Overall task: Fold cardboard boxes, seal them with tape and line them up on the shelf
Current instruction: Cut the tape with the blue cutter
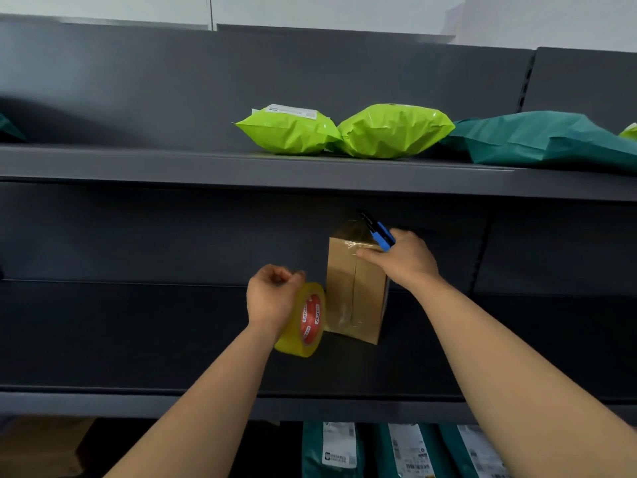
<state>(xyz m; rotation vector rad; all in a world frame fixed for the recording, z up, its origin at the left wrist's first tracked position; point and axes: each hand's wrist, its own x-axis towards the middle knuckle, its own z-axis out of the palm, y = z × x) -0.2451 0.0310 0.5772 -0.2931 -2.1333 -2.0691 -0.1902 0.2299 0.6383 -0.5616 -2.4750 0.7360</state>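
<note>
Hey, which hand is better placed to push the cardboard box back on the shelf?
Right, probably. The right hand rests its fingers on top of the cardboard box, though it also holds a cutter; the left hand grips the tape roll.

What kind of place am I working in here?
Probably a parcel storeroom or pickup point: dark metal shelves hold green mailing bags, labelled parcels sit below, and a taped cardboard box stands beside a tape roll.

above: two lime mailers (287,131), teal mailer (544,139) | below: labelled teal parcels (336,450)
</note>
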